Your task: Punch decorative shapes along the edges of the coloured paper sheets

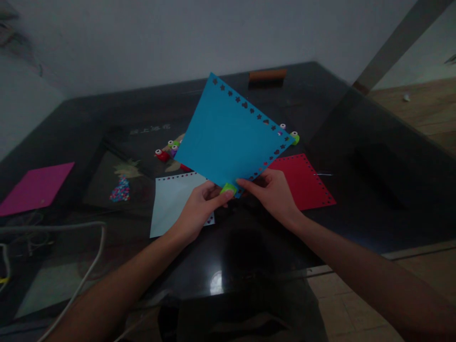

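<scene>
A blue paper sheet (228, 137) with punched shapes along its right edge is held tilted above the dark glass table (356, 156). My left hand (199, 209) is closed on a small green paper punch (228, 189) clamped at the sheet's bottom corner. My right hand (274, 192) pinches the sheet's lower edge just right of the punch. Beneath the hands lie a pale blue sheet (171, 199) and a red sheet (302, 180), both with punched borders.
Several small punches (167, 151) lie behind the blue sheet, and another green one (295, 137) sits at its right. A pile of confetti (120, 190), a magenta sheet (35, 187) at the left, white cables (89, 266) and a brown block (267, 75) at the back.
</scene>
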Motion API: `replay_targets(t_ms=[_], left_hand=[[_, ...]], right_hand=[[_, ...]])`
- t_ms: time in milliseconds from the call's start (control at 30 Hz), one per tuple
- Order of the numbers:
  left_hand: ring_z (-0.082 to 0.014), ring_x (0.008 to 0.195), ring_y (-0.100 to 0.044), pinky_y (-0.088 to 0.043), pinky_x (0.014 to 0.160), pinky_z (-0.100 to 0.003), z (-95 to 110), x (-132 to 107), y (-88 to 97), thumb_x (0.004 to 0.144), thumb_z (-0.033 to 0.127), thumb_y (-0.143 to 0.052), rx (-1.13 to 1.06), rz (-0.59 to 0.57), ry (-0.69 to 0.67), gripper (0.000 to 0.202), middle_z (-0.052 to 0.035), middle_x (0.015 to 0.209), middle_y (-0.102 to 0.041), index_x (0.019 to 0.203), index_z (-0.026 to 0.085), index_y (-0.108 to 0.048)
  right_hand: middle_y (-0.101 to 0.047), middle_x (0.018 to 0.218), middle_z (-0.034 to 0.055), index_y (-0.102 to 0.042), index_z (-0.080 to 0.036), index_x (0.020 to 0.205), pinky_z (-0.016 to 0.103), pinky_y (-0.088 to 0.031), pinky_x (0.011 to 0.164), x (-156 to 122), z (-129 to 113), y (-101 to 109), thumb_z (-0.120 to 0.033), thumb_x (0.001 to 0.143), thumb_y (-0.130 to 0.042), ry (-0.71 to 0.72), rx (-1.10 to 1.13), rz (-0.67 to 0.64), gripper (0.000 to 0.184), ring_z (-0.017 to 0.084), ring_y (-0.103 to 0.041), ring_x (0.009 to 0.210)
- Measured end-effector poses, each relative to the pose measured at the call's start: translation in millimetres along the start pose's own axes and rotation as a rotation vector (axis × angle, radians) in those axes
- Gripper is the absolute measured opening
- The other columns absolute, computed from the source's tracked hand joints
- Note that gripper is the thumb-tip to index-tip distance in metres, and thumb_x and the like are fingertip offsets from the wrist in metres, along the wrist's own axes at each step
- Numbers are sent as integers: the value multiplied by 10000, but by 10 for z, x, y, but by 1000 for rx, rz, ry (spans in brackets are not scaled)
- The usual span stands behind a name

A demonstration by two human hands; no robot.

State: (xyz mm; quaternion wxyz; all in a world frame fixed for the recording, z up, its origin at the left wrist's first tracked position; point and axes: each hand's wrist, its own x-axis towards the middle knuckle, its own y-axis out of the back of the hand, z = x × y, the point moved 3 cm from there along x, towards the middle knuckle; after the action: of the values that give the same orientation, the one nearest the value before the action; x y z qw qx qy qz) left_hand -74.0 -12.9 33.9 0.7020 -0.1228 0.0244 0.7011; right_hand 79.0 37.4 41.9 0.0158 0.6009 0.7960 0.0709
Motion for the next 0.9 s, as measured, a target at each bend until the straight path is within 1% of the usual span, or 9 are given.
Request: replay_targets(t_ms=[167, 267, 367, 500, 633, 733, 900], left_hand=[[-192, 859, -617, -471, 721, -293, -1, 1, -2, 718, 346, -743, 21, -25, -10, 271, -59, 933, -708, 908, 173, -654], [-197, 894, -626, -472, 756, -302, -1, -1, 1, 727, 355, -740, 25, -15, -12, 278, -62, 966, -714, 922, 174, -660], [-196, 899, -640, -472, 779, -305, 5, -4, -3, 720, 346, -749, 14, -8, -10, 282, -55, 949, -725, 934, 179, -671], [-205, 931, -652, -475, 822, -316, 10, -6, -7, 720, 354, -749, 6, -15, -27, 306, -53, 961, -732, 967, 188, -679], [-203, 919, -656, -476, 829, -320, 1, -9, 1, 724, 340, -751, 22, -2, -32, 276, -53, 964, -734, 936, 181, -675], [-206, 932, -655, -471, 854, -330, 2, -10, 1, 727, 338, -749, 24, -5, -33, 283, -52, 978, -734, 948, 180, -670], [-196, 924, -655, -464, 881, -334, 12, -6, 1, 730, 328, -751, 28, -10, -39, 265, -40, 966, -737, 939, 186, -672]], right_hand=[[-709, 657, 42, -681, -167, 679, 289, -485, 534, 1, 7, 1, -382, 713, -719, -3, -1, -13, 221, 176, -627, 576], [-716, 656, 40, -682, -175, 665, 287, -494, 532, 0, -5, 2, -391, 702, -726, 7, 17, -12, 224, 177, -636, 575], [-716, 647, 33, -677, -183, 651, 274, -484, 515, -3, -17, 3, -376, 698, -727, 22, 21, -6, 204, 170, -629, 557], [-703, 623, 28, -665, -181, 622, 258, -450, 490, -9, -9, 9, -346, 709, -717, 28, -26, 12, 193, 160, -610, 542], [-704, 632, 33, -668, -175, 628, 261, -442, 496, -12, -7, 10, -352, 708, -717, 29, -35, 15, 200, 159, -602, 541], [-698, 623, 33, -669, -170, 631, 265, -434, 494, -12, -17, 11, -348, 712, -713, 24, -46, 20, 200, 159, -593, 530], [-702, 641, 39, -665, -173, 643, 273, -459, 514, -13, -29, 10, -347, 706, -721, 10, -7, 16, 194, 169, -615, 562]])
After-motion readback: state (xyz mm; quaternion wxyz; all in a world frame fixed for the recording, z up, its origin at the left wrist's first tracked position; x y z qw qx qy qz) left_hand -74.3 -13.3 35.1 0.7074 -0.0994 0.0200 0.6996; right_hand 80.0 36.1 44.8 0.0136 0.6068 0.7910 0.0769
